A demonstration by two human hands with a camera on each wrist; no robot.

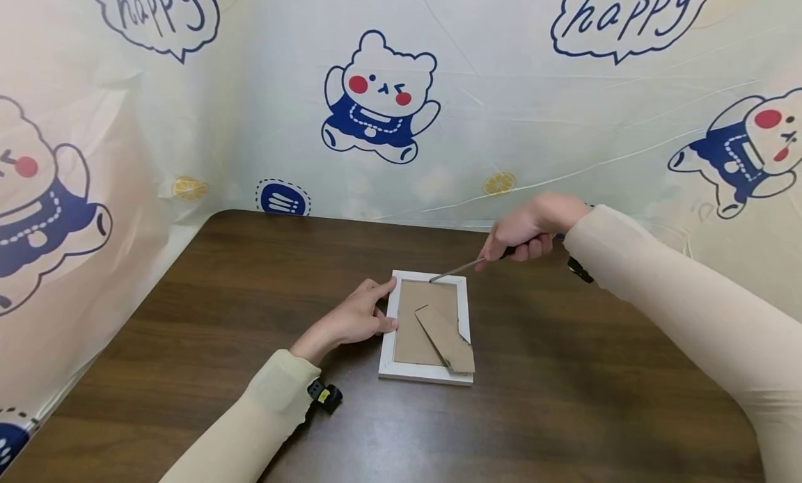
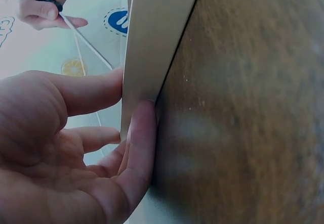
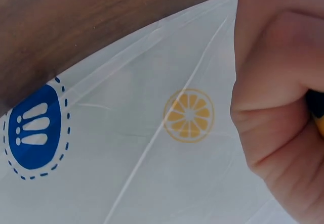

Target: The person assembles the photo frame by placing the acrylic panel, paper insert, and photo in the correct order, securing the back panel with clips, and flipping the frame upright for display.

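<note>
A white picture frame [image 1: 388, 358] lies face down with its brown backing board [image 1: 413, 337] showing. The board's stand flap [image 1: 446, 340] sits at a slant across the lower right of the frame. My left hand [image 1: 358, 313] holds the frame's left edge, its fingertips on the side wall in the left wrist view. From the upper right, my right hand [image 1: 523, 229] grips the dark handle of a screwdriver [image 1: 462, 267]. Its thin metal tip meets the board at the inner top edge of the frame. In the right wrist view, curled fingers [image 3: 276, 102] hide most of the handle.
The frame rests on a dark wooden table [image 1: 250, 274]. Behind and to the left hangs a pale printed curtain [image 1: 263, 86] with bears and lemon slices. A small black device [image 1: 326, 395] is strapped at the left wrist, another [image 1: 580, 269] at the right.
</note>
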